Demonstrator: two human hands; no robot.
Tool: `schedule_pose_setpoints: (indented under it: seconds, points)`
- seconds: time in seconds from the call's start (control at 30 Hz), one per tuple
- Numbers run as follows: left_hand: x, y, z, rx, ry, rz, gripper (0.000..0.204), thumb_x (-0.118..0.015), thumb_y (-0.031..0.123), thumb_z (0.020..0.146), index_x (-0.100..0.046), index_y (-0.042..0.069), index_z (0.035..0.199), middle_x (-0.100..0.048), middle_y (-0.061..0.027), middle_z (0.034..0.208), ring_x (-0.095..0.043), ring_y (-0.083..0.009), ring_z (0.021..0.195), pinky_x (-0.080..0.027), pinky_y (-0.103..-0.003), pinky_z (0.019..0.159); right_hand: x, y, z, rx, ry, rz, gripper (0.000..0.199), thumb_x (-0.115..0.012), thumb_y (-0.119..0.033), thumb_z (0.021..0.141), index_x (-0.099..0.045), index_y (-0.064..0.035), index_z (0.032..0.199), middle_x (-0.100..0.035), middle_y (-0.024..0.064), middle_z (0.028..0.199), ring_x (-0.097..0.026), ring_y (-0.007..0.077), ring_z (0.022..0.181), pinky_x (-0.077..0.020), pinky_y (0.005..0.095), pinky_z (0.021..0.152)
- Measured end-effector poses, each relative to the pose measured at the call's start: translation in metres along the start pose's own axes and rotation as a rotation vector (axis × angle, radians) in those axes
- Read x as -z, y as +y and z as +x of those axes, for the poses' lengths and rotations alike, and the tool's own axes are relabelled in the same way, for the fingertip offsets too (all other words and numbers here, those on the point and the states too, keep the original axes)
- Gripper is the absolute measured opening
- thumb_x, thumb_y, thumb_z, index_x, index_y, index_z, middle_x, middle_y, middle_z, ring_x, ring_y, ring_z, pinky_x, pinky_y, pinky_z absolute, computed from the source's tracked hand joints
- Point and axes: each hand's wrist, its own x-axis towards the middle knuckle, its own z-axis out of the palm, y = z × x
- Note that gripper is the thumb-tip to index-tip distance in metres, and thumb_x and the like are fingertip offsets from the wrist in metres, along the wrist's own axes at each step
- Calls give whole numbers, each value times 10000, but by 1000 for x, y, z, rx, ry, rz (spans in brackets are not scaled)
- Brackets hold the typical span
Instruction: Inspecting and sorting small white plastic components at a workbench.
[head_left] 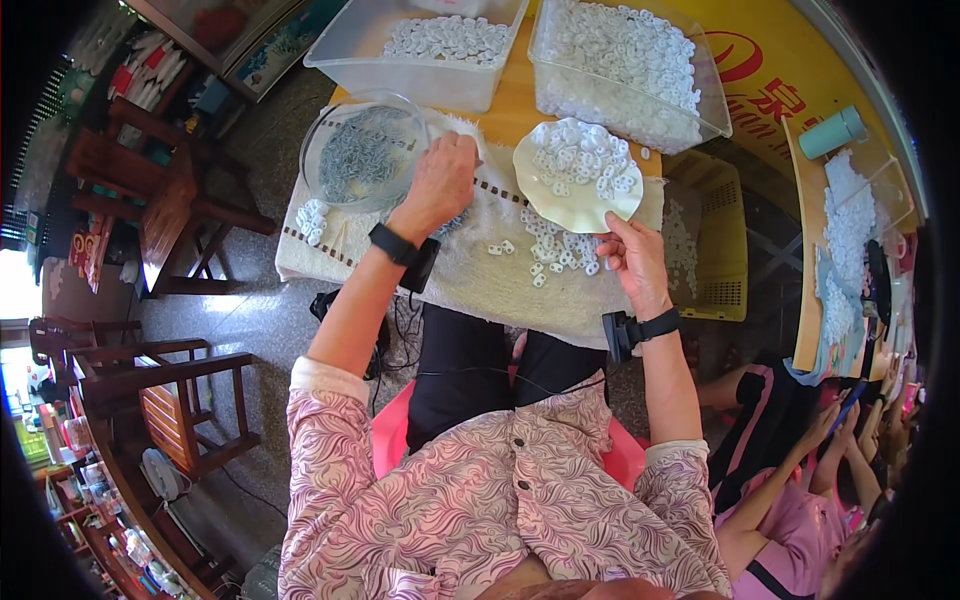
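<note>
My right hand [640,264]: pinches cream, wavy-rimmed plate [572,212] of small white pieces [582,155]. My left hand [442,182]: curled beside clear round bowl [311,163] of grey bits [360,152]; grip, I cannot tell.

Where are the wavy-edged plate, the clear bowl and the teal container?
Wavy-edged plate [570,212]: head view, bare near part.
Clear bowl [311,160]: head view, left wall.
Teal container [833,133]: head view, middle of its side.

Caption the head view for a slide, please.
Right hand grips a plate of white pieces, left hand by a glass bowl.
</note>
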Motion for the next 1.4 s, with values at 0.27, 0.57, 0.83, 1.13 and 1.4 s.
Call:
schedule_pose_setpoints:
  seconds: [0.27, 0.57, 0.83, 1.13, 1.4]
  points:
    - [26, 2, -38, -104, -39, -29, 60, -647, 41, 855, -624, 23, 908, -608, -146, 949, -592, -378, 937, -482, -462, 799, -1, -1, 4, 6, 2, -23, 277, -744, -227, 925, -678, 27, 1015, -710, 107, 846, -651, 97, 564, -407, 180, 410]
    - [10, 8, -32, -266, -110, -34, 104, -678, 47, 798, -697, 70, 898, -620, -63, 989, -570, -285, 1019, -443, -432, 874, -2, 0, 7, 13, 3, -20, 278, -742, -232, 926, -680, 25, 1014, -702, 102, 844, -655, 107, 566, -400, 183, 404]
    - [37, 13, -53, -251, -60, 36, 156, -719, 92, 765, -684, 82, 917, -611, -63, 1020, -562, -285, 1035, -410, -447, 907, -5, -1, 10, 0, 10, -22, 262, -744, -221, 924, -683, 23, 997, -699, 97, 832, -649, 107, 560, -388, 185, 404]
    - [39, 8, -83, -225, 134, 63, 127, -691, 63, 776, -669, 61, 902, -594, -82, 1033, -547, -305, 1037, -416, -448, 910, -3, -1, 12, 5, -2, -2, 278, -744, -239, 924, -691, 22, 1004, -702, 97, 829, -639, 99, 560, -387, 181, 410]
    - [32, 0, -79, -140, 152, 63, 221, -690, 4, 788, -691, 68, 999, -627, -80, 1055, -568, -303, 999, -437, -444, 871, -7, -6, 15, -14, -3, 19, 256, -737, -200, 925, -690, 34, 1017, -698, 95, 821, -617, 91, 549, -410, 186, 428]
